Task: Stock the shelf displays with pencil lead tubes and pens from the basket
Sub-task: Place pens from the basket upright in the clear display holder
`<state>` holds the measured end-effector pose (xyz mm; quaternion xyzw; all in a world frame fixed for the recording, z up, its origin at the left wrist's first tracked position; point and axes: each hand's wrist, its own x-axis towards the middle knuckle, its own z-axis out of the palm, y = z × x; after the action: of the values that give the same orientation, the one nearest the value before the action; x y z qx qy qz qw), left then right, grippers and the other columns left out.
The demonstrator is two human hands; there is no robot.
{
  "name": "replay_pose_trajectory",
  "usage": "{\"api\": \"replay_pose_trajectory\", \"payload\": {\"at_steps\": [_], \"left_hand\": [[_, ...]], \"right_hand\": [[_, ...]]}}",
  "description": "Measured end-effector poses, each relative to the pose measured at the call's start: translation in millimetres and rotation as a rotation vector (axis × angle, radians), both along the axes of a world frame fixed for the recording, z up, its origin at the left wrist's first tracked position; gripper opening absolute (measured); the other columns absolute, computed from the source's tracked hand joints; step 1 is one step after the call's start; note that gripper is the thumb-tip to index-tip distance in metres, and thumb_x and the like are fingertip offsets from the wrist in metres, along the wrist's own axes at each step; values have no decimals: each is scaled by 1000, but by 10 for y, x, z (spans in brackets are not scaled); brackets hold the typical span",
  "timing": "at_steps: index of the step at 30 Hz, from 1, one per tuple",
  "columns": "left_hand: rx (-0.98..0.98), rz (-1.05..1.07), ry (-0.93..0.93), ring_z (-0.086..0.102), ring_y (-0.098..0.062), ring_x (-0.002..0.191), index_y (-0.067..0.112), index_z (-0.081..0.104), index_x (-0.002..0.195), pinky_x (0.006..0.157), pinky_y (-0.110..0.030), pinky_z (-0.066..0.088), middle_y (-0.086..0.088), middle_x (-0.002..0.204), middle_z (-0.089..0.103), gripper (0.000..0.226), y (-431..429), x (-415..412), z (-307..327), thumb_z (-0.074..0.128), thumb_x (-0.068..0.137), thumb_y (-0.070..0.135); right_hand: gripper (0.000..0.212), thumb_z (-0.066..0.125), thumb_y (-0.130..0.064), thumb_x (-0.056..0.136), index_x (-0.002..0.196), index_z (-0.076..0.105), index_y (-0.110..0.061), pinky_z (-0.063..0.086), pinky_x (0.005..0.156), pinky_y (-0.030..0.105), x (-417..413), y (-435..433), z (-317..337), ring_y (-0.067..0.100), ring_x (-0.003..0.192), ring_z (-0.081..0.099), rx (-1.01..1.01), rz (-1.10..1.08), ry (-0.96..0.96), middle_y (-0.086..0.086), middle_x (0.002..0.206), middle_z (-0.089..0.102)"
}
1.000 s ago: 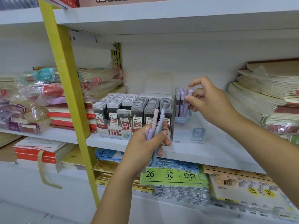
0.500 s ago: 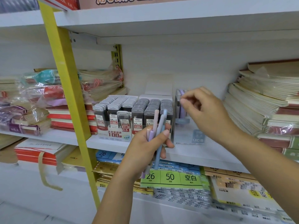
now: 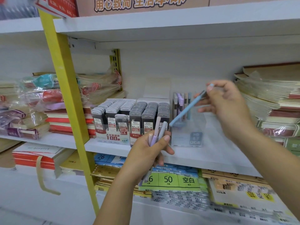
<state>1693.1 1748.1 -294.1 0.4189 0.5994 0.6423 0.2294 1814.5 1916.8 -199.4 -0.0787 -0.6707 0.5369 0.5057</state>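
The left hand [image 3: 150,151] is in front of the shelf [image 3: 214,158], fingers and thumb curled tight round a bunch of pens [image 3: 157,129]: pink, purple and grey, standing nearly upright, tops poking above the fist. The right hand [image 3: 227,109] is raised over the clear box [image 3: 194,138], pinching a blue pen [image 3: 186,109] by its upper end between thumb and fingertips. That pen slants down to the left, its lower end above the box's front left corner, close to the tops of the left hand's pens. More pens [image 3: 180,102] stand upright at the back of the box. Just left of the box, lead tubes [image 3: 129,117] fill their tray in packed rows. Stacked notebooks [image 3: 269,98] flank the right side, and a yellow post [image 3: 65,88] rises on the left.
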Motion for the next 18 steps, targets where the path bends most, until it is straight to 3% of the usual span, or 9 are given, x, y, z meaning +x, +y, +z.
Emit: {"api": "replay_pose_trajectory", "payload": {"at_steps": [2, 4, 8, 11, 13, 18], "left_hand": [[-1, 37, 0, 44, -8, 45, 11, 67, 104, 45, -18, 39, 7, 60, 61, 47, 13, 1, -11, 63, 85, 54], [25, 65, -23, 39, -9, 48, 5, 64, 104, 46, -20, 37, 7, 58, 48, 65, 34, 11, -14, 62, 75, 64], [93, 51, -98, 37, -8, 49, 29, 72, 89, 45, -18, 34, 4, 61, 44, 26, 79, 31, 4, 54, 99, 45], [85, 52, -108, 38, -8, 48, 34, 72, 84, 45, -19, 35, 4, 61, 46, 31, 97, 13, -4, 48, 104, 32], [81, 65, -111, 39, -8, 48, 34, 73, 86, 45, -20, 35, 4, 61, 48, 33, 92, 7, 0, 46, 105, 28], [109, 94, -119, 41, -8, 49, 32, 74, 91, 46, -19, 37, 4, 62, 49, 30, 74, -9, -1, 47, 104, 27]], "right_hand": [[15, 46, -12, 102, 95, 48, -25, 55, 56, 22, 12, 194, 87, 11, 66, 69, 152, -134, 1, 7, 85, 70], [11, 48, -15, 101, 97, 48, -26, 55, 63, 21, -35, 363, 110, 5, 72, 68, 318, -236, -118, -1, 88, 71], [7, 52, -21, 98, 98, 48, -28, 51, 81, 33, -214, 556, 38, 11, 87, 68, 563, -353, -375, -9, 87, 71], [7, 53, -23, 97, 98, 48, -29, 48, 79, 36, -312, 612, -33, 20, 87, 64, 666, -388, -477, -2, 93, 72], [5, 53, -23, 97, 101, 51, -26, 42, 72, 30, -355, 637, -65, 19, 86, 61, 692, -401, -512, 0, 95, 72], [5, 55, -25, 97, 101, 52, -24, 35, 67, 29, -403, 636, -65, 19, 83, 56, 736, -423, -548, 0, 91, 69]]}}
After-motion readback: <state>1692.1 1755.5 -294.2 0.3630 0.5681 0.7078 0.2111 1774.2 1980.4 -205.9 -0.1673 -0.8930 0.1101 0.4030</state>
